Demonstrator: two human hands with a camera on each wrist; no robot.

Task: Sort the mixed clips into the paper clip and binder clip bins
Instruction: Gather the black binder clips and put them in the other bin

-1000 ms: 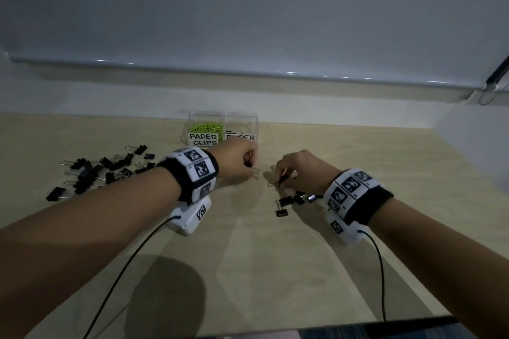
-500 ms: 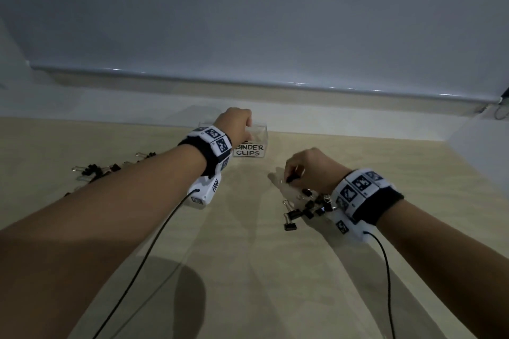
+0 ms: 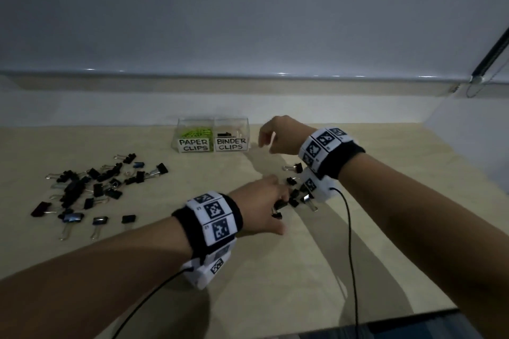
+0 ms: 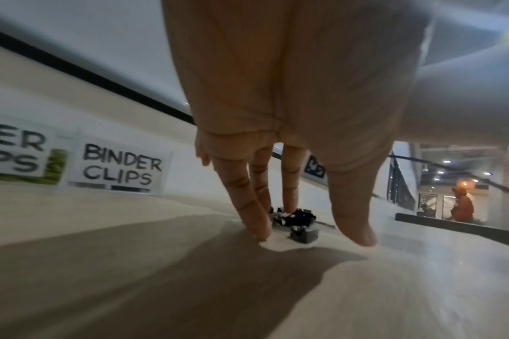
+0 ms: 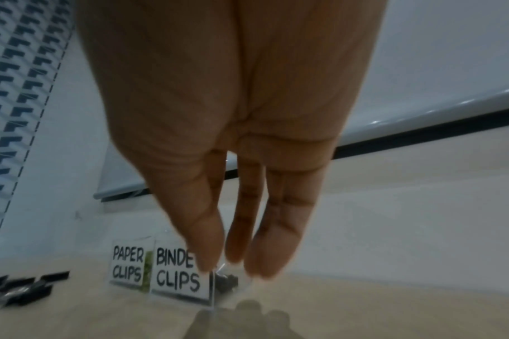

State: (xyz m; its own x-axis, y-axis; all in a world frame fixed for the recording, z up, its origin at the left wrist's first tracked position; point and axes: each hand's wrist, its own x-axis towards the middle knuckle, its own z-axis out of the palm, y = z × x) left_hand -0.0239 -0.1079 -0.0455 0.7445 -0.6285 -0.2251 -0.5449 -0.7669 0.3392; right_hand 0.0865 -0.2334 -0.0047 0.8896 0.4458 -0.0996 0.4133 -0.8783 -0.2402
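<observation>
Two clear bins stand at the back of the table: the paper clip bin with green paper clips and the binder clip bin with a few black clips. A small pile of black binder clips lies in the middle. My left hand reaches down into it, and in the left wrist view the left hand has straight fingers and thumb either side of one binder clip. My right hand hovers just right of the binder clip bin. The right hand has its fingers extended, and nothing shows between them.
A larger scatter of black binder clips covers the table's left side. The wall runs right behind the bins, and a side wall closes the right. Black cables trail from both wrist cameras. A dark edge borders the table's front.
My left hand has come back from the bins down to the small pile. My right hand has risen from that pile to beside the binder clip bin and no longer pinches a clip.
</observation>
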